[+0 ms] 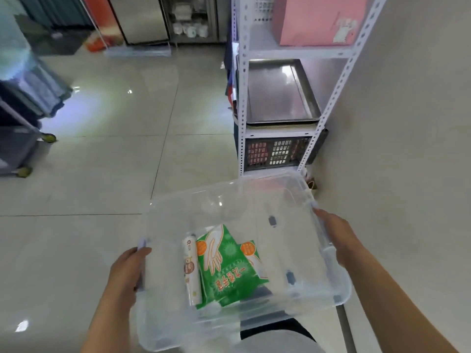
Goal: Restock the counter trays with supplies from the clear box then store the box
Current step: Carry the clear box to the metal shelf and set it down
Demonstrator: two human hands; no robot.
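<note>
I carry a clear plastic box [254, 200] in front of me, above the tiled floor. My left hand [127, 270] grips its left rim and my right hand [339, 238] grips its right rim. Inside lie two green packs of disposable gloves [224, 266] and a white roll [191, 268] with printed wrapping, lying against the left of the packs. The box has no lid on it. No counter trays are in view.
A white metal shelf rack [243, 98] stands ahead on the right against the wall, holding steel baking trays [277, 93], a dark crate [277, 151] below and a pink box [318, 19] above. A wheeled cart [23, 138] stands at the left. Glass-door cabinets [188, 19] are at the back.
</note>
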